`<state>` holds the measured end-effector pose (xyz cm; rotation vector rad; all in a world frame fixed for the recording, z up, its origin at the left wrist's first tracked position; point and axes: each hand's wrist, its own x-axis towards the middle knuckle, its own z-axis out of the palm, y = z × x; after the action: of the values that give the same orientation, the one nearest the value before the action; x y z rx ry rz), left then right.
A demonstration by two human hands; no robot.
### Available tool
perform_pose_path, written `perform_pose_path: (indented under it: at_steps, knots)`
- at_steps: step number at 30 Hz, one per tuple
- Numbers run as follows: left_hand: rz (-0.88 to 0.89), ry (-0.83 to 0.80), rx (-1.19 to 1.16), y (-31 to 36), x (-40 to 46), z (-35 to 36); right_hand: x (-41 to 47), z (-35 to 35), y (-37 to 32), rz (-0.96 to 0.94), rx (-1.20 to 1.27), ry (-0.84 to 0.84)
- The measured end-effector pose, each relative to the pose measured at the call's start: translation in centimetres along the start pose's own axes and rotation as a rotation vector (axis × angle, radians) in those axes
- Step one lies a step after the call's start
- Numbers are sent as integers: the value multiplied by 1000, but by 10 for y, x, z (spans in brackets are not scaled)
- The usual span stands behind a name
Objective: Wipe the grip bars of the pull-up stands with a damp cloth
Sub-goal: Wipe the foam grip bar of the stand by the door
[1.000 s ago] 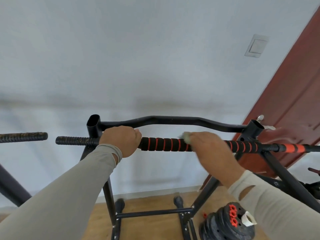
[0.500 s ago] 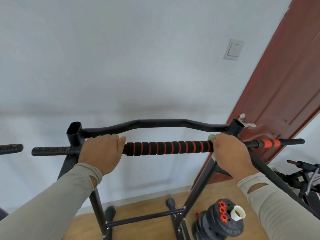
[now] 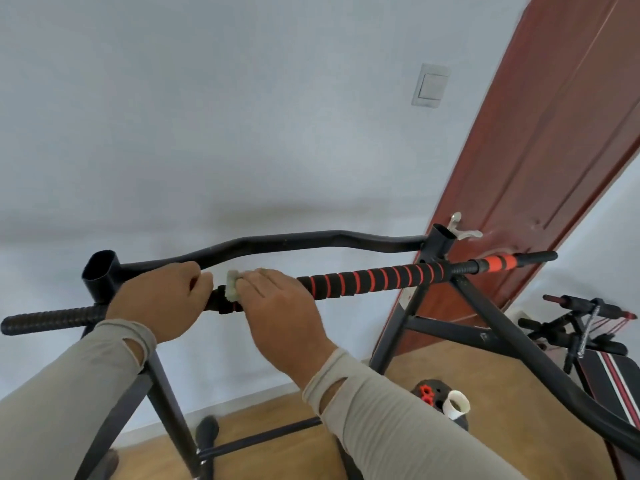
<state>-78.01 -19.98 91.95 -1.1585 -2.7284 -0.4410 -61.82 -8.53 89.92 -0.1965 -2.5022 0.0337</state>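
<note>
A black pull-up stand carries a grip bar wrapped in black foam with red spiral stripes. My left hand grips the bar near its left upright. Just to its right, my right hand wraps round the bar with a pale greenish cloth under its fingers; only a corner of the cloth shows. The two hands nearly touch. A curved black bar runs behind the grip bar.
A red-brown door with a metal handle stands right behind the stand's right upright. Weight plates lie on the wooden floor below. A folded bench sits at the far right. A light switch is on the wall.
My right hand slid the cloth right to the bar's right upright, then back left until it sits next to my left hand. The left hand kept its grip.
</note>
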Motion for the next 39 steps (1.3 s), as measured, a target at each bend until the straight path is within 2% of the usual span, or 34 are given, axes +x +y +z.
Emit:
perform_pose_path:
  at_steps: [2, 4, 7, 9, 12, 15, 17, 20, 23, 26, 28, 31, 33, 36, 39]
  knots:
    - [9, 2, 17, 1, -3, -1, -11, -15, 34, -19, -47, 26]
    - [6, 11, 38, 4, -2, -2, -26, -33, 75, 59, -157, -24]
    - [19, -34, 58, 5, 1, -5, -48, -74, 138, 276, -408, -235]
    - [25, -62, 33, 6, -1, -5, -59, -104, 171, 451, -512, -305]
    - [13, -38, 17, 6, 1, -3, -57, -125, 194, 561, -559, -356]
    - [-16, -28, 0, 8, 2, -3, -39, -109, 176, 600, -510, -403]
    - [-24, -22, 68, 9, 3, -2, -30, -88, 146, 554, -482, -352]
    - [-87, -21, 179, 15, 5, 4, -18, -58, 83, 440, -237, -145]
    - [-190, -46, 86, 20, 10, 5, 3, -19, 8, 254, -37, 4]
    - [-176, -102, 25, 8, 15, 3, 15, 17, -42, 157, 103, 28]
    - [-98, -122, 63, 1, 17, 6, 15, 21, -39, 92, 95, 22]
    - [-115, -40, -24, 5, 9, 4, 1, 4, 2, -42, -10, -9]
    - [-102, 32, -19, 10, -1, 2, -12, -10, 35, -63, -86, 20]
    - [-91, 57, 2, 13, -6, -3, -31, -27, 74, 28, -244, 47]
    - [-56, 31, 31, 16, -5, -4, -41, -53, 107, 211, -402, -93]
